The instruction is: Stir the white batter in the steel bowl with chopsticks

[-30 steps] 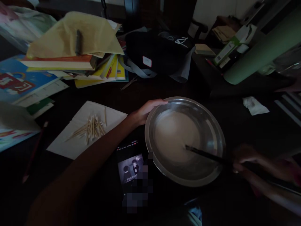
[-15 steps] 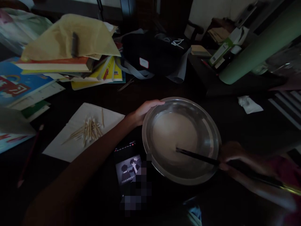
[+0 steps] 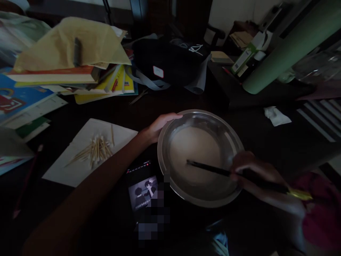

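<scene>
My left hand (image 3: 161,126) grips the upper left rim of a shiny metal basin (image 3: 230,133), thumb over the edge and fingers hidden beneath. A pale, cloudy liquid (image 3: 195,145) covers the bottom of the basin. In my right hand (image 3: 249,169), at the basin's right rim, is a pair of black chopsticks (image 3: 210,168) with gold-coloured back ends. The chopsticks slant down to the left, and their tips are in the liquid. A lit phone (image 3: 142,192) lies left of the basin, showing a cartoon picture.
Cotton swabs (image 3: 98,151) lie heaped on a white paper sheet (image 3: 61,170) at the left. Stacked books (image 3: 55,76) and a black bag (image 3: 170,64) stand behind. Farther right are a green cylinder (image 3: 287,53) and a crumpled tissue (image 3: 277,116).
My right hand has moved left and slightly up with the chopsticks, their tips now farther left in the liquid. My left hand still holds the rim. The whole view has shifted slightly.
</scene>
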The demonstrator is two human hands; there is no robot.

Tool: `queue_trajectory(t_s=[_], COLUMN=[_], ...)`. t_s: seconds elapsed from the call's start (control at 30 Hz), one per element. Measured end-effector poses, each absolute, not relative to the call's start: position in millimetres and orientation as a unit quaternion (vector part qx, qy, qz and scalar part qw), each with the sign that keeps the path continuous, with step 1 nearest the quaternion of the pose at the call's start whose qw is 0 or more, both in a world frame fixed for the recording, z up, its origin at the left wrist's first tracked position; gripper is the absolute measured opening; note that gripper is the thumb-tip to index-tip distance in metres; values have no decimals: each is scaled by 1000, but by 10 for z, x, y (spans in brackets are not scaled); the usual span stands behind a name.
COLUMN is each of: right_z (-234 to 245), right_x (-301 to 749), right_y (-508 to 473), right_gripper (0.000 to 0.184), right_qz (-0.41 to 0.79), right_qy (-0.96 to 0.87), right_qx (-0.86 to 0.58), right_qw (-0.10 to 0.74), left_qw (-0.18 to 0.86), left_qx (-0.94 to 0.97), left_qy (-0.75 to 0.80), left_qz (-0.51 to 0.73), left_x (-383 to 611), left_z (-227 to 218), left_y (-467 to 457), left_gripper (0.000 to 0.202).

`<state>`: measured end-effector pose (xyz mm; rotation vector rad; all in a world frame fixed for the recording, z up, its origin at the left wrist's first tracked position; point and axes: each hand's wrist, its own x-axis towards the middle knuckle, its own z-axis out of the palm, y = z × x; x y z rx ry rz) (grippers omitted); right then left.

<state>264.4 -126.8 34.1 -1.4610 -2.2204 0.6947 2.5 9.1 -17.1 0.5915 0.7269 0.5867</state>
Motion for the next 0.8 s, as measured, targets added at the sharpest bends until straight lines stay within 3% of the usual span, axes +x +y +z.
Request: queue_trajectory(t_s=[0.2,0.4,0.63,0.8], right_z=[355,372,311,321], right_x=[2813,2682,2687,2818], right_y=[-1263,-1386,-1292,-1441], right_gripper=[12,7,8,13], right_qz=[140,244,170,269], right_qy=[-746,-810,-760,-798], right_qx=[-624,-499,-595,-505], right_qw=[186,188,200,190], left_qw=[858,858,858,861], left_qx=[272,279,284,278], left_qy=[341,329,326,330], left_qz=[272,279,276,270], left_x=[28,29,26,22], left_z=[-122,-146,-150,-154], left_y=[80,88,89,86], left_gripper=[24,27,27,24])
